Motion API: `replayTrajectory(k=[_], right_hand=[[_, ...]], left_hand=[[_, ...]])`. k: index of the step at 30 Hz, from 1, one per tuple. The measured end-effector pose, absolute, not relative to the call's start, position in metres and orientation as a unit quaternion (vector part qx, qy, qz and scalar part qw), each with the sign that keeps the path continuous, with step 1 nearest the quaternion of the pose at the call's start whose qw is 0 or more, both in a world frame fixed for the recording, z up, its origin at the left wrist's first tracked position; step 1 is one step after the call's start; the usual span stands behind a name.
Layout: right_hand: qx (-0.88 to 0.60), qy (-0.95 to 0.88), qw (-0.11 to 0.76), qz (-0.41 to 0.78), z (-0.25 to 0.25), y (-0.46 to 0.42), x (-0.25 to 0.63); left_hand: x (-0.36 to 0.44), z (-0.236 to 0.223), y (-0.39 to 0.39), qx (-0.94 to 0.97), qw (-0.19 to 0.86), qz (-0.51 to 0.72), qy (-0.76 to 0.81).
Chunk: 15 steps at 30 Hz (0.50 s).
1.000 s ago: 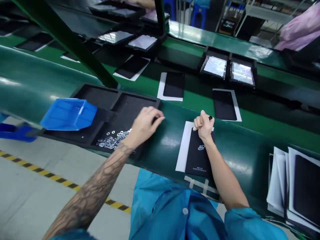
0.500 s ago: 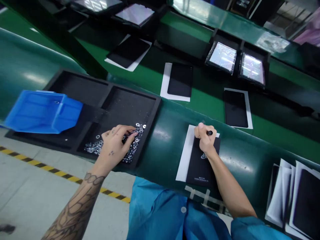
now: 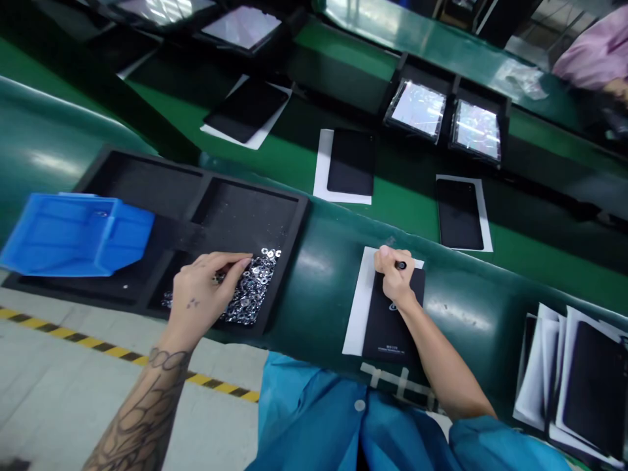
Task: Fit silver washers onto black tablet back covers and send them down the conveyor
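Note:
My left hand (image 3: 205, 288) is over the black divided tray (image 3: 289, 245), thumb and forefinger pinched together at the edge of a heap of small shiny metal washers (image 3: 250, 291). Whatever is between those fingertips is too small to make out. My right hand (image 3: 395, 269) is closed around a black pen-like tool (image 3: 401, 265), of which only the round end shows. It rests at the top part of a black tablet-shaped panel (image 3: 390, 333) with pale lettering. Under that panel lies a white sheet (image 3: 356, 317), showing along the left side.
A blue bin (image 3: 73, 239) sits on the tray's left side. Stacked black panels with white sheets (image 3: 554, 366) stand at the right. Beyond the bench edge, several panels (image 3: 350, 160) lie on a green belt (image 3: 294, 170). A pink-sleeved person (image 3: 596, 52) is at far right.
My left hand has drawn back to the left, its thumb and forefinger now closer together, uncovering more washers. My right hand keeps its grip over the panel. The view has shifted slightly.

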State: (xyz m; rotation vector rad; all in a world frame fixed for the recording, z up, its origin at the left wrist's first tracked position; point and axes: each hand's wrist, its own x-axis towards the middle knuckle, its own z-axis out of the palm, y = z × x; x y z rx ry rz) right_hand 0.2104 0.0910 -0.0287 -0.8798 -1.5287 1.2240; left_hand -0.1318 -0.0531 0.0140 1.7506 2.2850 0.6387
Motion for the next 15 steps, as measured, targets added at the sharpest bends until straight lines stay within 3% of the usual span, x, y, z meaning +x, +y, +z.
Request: replayTrajectory(k=[7,9,11,13,15], right_hand=[[-0.360,-0.595,0.475,0.539,-0.004,0.106,0.224],[-0.434,-0.581,0.498,0.476,0.007,0.126,0.257],[-0.535,-0.599,0.490,0.339,0.016,0.153,0.307],[-0.621,-0.653,0.404,0.159,0.018,0.182,0.364],[-0.722,-0.642,0.238,0.097,0.013,0.207,0.417]], left_hand=[[-0.141,0.015,-0.060,0.578,-0.008,0.227,0.784],[-0.135,0.015,-0.068,0.545,-0.064,0.260,0.795],[-0.126,0.010,-0.077,0.502,-0.092,0.298,0.807],[-0.120,0.003,-0.083,0.480,-0.084,0.314,0.815],[-0.120,-0.007,-0.085,0.496,-0.058,0.293,0.815]])
